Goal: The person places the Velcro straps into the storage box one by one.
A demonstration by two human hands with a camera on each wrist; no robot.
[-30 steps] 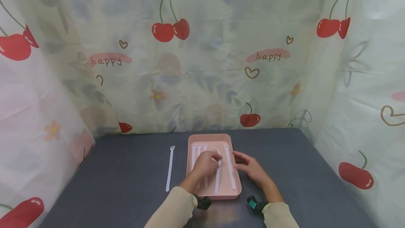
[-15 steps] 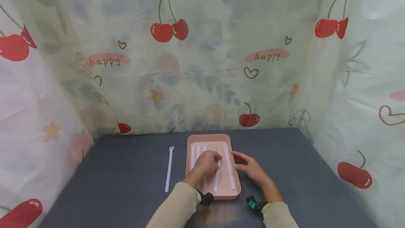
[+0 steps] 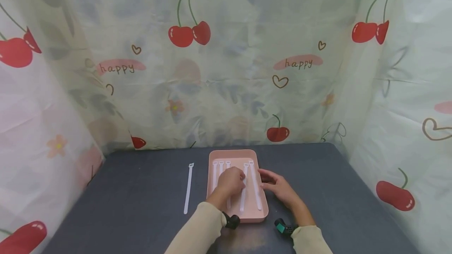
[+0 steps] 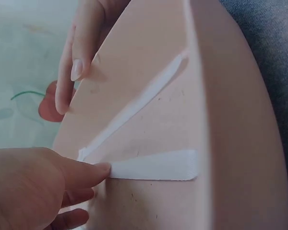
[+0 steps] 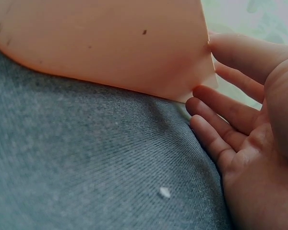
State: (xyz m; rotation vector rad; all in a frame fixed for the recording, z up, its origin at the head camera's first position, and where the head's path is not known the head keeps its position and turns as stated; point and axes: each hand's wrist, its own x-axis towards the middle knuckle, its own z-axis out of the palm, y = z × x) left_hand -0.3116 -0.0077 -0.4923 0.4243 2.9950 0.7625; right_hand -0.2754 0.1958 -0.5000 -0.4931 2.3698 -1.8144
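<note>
In the head view my left hand [image 3: 229, 183] reaches over a pink tray [image 3: 233, 154]. Its thumb and fingers pinch a white cable tie [image 3: 242, 201], a flat strap with a slotted head, low over the tray floor; the thumb lies at this cable tie [image 4: 156, 166] in the left wrist view. Just right of it lies another cable tie [image 3: 256, 189], slightly slanted, their heads close together. Three more cable ties [image 3: 215, 173] line the tray's left side, partly hidden by the hand. My right hand [image 3: 280, 189] rests with loosely bent fingers against the tray's right wall [image 5: 134, 52].
One more white cable tie [image 3: 188, 189] lies on the dark grey table [image 3: 148, 199], left of the tray. A cherry-printed curtain [image 3: 226, 101] encloses the table at the back and both sides. A small white speck [image 5: 164, 192] lies near my right hand.
The pinched cable tie has shifted slightly, its head now showing near the right-hand one, whose top has moved slightly left. My right hand stays at the tray wall.
</note>
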